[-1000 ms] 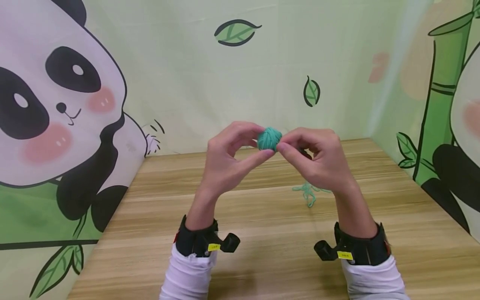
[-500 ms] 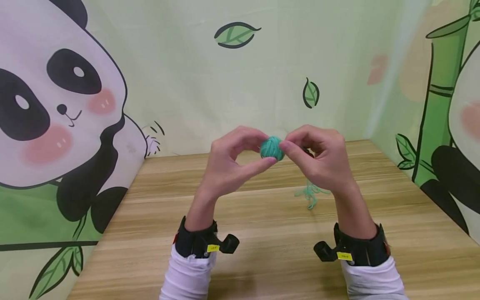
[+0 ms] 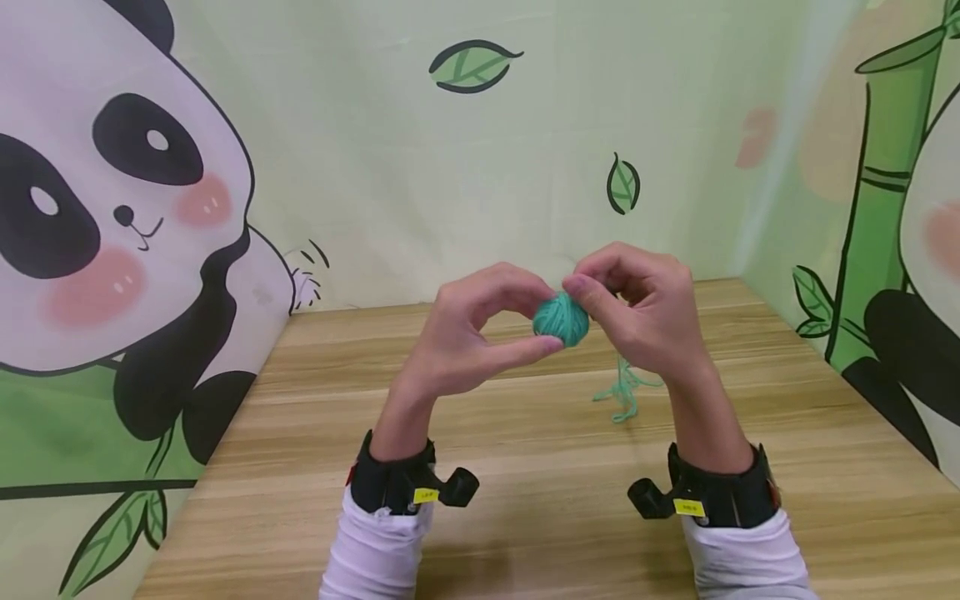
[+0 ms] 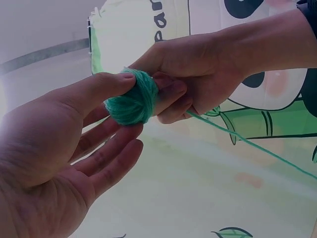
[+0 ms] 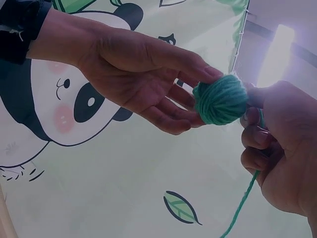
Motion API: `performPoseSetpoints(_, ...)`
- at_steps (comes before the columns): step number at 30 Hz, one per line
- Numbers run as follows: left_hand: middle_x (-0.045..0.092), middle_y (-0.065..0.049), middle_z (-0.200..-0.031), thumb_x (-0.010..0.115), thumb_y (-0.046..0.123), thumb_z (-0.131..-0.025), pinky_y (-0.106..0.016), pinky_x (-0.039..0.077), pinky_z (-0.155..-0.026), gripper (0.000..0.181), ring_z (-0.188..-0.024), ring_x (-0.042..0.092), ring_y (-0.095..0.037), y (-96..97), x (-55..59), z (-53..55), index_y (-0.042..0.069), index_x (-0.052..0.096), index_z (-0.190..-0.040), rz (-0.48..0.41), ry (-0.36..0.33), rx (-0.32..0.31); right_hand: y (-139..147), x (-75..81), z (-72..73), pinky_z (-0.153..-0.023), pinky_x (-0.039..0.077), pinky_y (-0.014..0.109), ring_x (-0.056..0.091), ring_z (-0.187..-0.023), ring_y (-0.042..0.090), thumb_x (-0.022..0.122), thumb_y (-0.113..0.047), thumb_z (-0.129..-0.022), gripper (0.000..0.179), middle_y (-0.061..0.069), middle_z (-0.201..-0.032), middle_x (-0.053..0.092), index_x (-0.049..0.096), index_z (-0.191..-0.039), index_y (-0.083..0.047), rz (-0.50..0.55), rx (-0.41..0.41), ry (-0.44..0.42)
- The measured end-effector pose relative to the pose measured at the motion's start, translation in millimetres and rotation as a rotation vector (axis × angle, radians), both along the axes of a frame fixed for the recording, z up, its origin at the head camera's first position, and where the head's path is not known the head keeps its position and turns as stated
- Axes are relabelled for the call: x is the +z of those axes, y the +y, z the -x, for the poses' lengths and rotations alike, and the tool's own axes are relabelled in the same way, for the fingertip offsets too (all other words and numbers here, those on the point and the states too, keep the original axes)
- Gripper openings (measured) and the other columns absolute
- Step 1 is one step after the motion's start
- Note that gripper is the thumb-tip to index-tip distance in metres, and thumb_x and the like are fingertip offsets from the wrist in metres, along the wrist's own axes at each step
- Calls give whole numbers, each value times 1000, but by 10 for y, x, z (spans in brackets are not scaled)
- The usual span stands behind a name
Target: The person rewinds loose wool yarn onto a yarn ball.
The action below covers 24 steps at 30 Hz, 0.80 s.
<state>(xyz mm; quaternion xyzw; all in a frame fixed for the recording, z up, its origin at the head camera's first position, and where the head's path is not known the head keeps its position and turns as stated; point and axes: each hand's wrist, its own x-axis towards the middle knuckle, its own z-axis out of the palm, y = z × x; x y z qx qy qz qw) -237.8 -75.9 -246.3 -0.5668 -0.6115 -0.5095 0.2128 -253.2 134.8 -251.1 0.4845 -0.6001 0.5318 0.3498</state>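
Observation:
A small ball of teal yarn [image 3: 561, 319] is held up above the table between both hands. My left hand [image 3: 472, 333] grips it from the left, thumb below and fingers above in the head view. Close against the ball's upper right side, my right hand [image 3: 645, 308] pinches with thumb and forefinger, its other fingers curled. In the right wrist view a yarn strand [image 5: 245, 198] runs down out of the curled fingers. It also trails from that hand in the left wrist view. The ball [image 4: 132, 98] shows many crossing wraps.
A loose tangle of teal yarn [image 3: 624, 393] lies on the wooden table [image 3: 525, 467] below the right hand. Behind the table hangs a pale green backdrop [image 3: 337, 125] with pandas and leaves. Black camera bands [image 3: 716, 487] sit around both wrists.
The yarn ball and my left hand have moved right and lower in the head view. My right thumb and forefinger have shifted from the ball's right side to its upper right.

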Motion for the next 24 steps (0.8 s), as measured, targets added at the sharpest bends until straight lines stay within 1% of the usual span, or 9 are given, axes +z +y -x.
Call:
performPoseSetpoints(2, 67, -19, -99, 82, -20, -70, -40, 64, -80, 39, -89, 66, -21, 2, 2, 8, -17, 65, -105, 2, 0, -17, 5, 1, 11, -37, 31, 16, 45, -48, 4, 73, -27, -96, 40, 1, -64, 63, 71, -84, 11, 6, 2, -13)
performPoseSetpoints(9, 68, -17, -104, 85, -15, -71, -40, 63, -82, 43, -91, 66, -23, 5, -125, 190, -13, 66, -110, 6, -3, -64, 17, -2, 55, -38, 31, 17, 41, -48, 4, 74, -27, -95, 41, 0, -62, 56, 69, -84, 13, 22, 23, -46)
performPoseSetpoints(16, 67, -18, -104, 85, -17, -70, -41, 63, -81, 45, -91, 66, -24, -1, -137, 171, -14, 65, -111, -8, -31, -78, 14, -25, 86, -38, 30, 18, 41, -48, 5, 73, -28, -96, 40, 0, -61, 55, 71, -85, 11, 2, 14, -73)
performPoseSetpoints(21, 67, -19, -105, 84, -19, -70, -42, 63, -81, 46, -91, 66, -25, -6, -140, 162, -14, 65, -112, -23, -41, -78, 16, -39, 87, -39, 32, 18, 42, -48, 5, 73, -29, -96, 40, -1, -62, 56, 71, -86, 10, -15, -8, -90)
performPoseSetpoints(24, 67, -19, -105, 83, -20, -70, -43, 63, -82, 46, -91, 66, -26, -7, -133, 156, -14, 65, -111, -37, -42, -77, 17, -38, 90, -39, 32, 17, 42, -48, 5, 72, -29, -97, 40, -1, -63, 59, 72, -87, 9, -28, -23, -86)
